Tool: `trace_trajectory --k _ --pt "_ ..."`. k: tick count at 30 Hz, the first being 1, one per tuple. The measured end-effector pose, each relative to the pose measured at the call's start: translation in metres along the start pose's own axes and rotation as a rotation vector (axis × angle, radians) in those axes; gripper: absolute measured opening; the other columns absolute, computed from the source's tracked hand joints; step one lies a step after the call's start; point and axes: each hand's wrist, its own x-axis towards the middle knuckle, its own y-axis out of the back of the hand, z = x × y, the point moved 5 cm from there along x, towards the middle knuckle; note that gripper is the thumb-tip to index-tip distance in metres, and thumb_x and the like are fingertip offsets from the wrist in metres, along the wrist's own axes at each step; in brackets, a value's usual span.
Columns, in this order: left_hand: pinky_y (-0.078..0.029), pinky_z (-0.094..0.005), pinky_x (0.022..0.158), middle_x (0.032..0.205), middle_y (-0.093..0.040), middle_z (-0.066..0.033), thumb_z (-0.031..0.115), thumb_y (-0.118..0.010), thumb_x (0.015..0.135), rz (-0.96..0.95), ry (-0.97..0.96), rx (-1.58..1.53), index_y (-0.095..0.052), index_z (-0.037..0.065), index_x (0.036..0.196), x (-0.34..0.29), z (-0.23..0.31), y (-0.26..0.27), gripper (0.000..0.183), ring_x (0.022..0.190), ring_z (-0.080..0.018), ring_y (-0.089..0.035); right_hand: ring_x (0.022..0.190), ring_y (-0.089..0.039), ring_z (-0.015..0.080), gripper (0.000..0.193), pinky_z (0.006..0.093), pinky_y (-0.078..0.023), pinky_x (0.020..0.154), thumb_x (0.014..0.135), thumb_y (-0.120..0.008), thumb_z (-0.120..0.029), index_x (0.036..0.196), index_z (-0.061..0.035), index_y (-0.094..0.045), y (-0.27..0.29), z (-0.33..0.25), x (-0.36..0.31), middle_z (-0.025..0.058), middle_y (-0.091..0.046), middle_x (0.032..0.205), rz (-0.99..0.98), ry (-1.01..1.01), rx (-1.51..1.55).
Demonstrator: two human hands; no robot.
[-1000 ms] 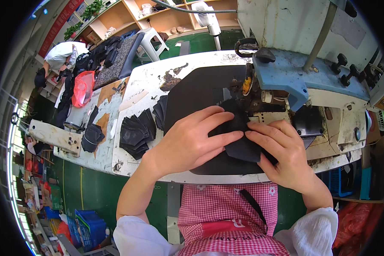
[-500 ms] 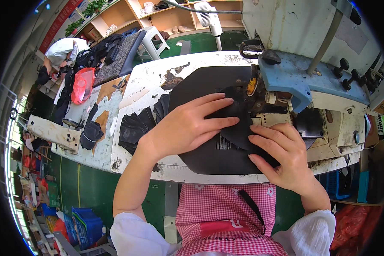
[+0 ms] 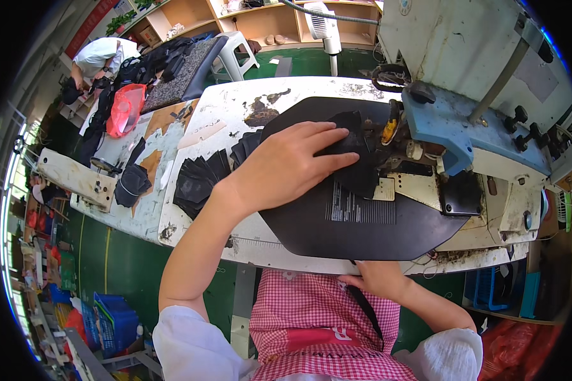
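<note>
My left hand (image 3: 292, 165) lies flat, fingers spread, on a black fabric piece (image 3: 362, 168) that rests on the black mat (image 3: 362, 228) of the sewing machine (image 3: 470, 133). The fabric's far end reaches under the machine's needle area. My right hand (image 3: 375, 279) is down at the table's near edge, just below the mat, against my checked apron; its fingers curl and nothing shows in it.
Stacks of black cut pieces (image 3: 200, 181) lie left of the mat on the worn white table (image 3: 190, 222). A red bag (image 3: 124, 108) and dark cloth sit further left. A person (image 3: 98, 57) bends over at the far left. Shelves and a white stool (image 3: 238, 47) stand behind.
My right hand has left the fabric and dropped back to the table's near edge. My left hand stays pressed on the piece, which has shifted a little toward the machine.
</note>
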Motion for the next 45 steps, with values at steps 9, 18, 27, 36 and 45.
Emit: trace_trajectory --k 9,18,27,36,45 --pt "-0.051 -0.0404 0.096 0.124 -0.064 -0.0127 0.013 -0.061 0.085 -0.060 0.035 0.318 -0.067 0.011 0.124 0.007 0.012 0.002 0.040 0.114 -0.0295 -0.062 0.099 -0.067 0.0240 0.051 0.0341 -0.055 0.085 0.071 -0.068 -0.016 0.121 -0.0062 -0.065 0.024 -0.023 -0.021 0.0126 -0.064 0.117 0.292 0.514 -0.007" --pt "-0.052 -0.0395 0.091 0.117 -0.070 -0.0114 -0.001 -0.059 0.085 0.261 0.262 0.405 -0.069 0.008 0.118 -0.024 -0.038 0.036 0.036 0.104 -0.0293 -0.067 0.078 -0.069 0.0156 0.035 0.0201 -0.046 0.057 0.072 -0.067 -0.014 0.107 -0.0100 -0.071 0.155 -0.065 -0.016 0.0068 -0.070 0.096 0.466 0.570 0.184" --pt "-0.036 -0.0403 0.112 0.138 -0.058 -0.0172 0.016 -0.070 0.084 0.319 0.808 0.018 -0.062 0.001 0.130 -0.171 -0.017 0.031 0.048 0.131 -0.0302 -0.052 0.065 -0.058 0.0139 0.041 0.0239 -0.041 0.051 0.065 -0.065 -0.014 0.104 -0.0061 -0.073 0.161 -0.046 0.023 0.0072 -0.070 0.099 0.687 0.412 -0.297" --pt "-0.046 -0.0447 0.104 0.134 -0.058 -0.0173 0.000 -0.067 0.072 0.022 0.173 -0.162 -0.059 -0.002 0.130 -0.020 0.059 0.009 0.058 0.124 -0.0372 -0.055 0.077 -0.061 0.0245 0.047 0.0335 -0.053 0.067 0.062 -0.063 0.001 0.109 -0.0013 -0.069 0.155 -0.036 0.042 0.0114 -0.067 0.110 0.568 0.250 -0.012" --pt "-0.047 -0.0441 0.103 0.135 -0.058 -0.0156 -0.005 -0.061 0.072 -0.003 0.163 -0.221 -0.061 -0.001 0.126 -0.011 0.051 0.006 0.055 0.124 -0.0357 -0.055 0.084 -0.061 0.0290 0.049 0.0381 -0.053 0.076 0.064 -0.062 0.007 0.112 -0.0013 -0.068 0.155 -0.030 0.040 0.0139 -0.066 0.114 0.551 0.165 0.069"
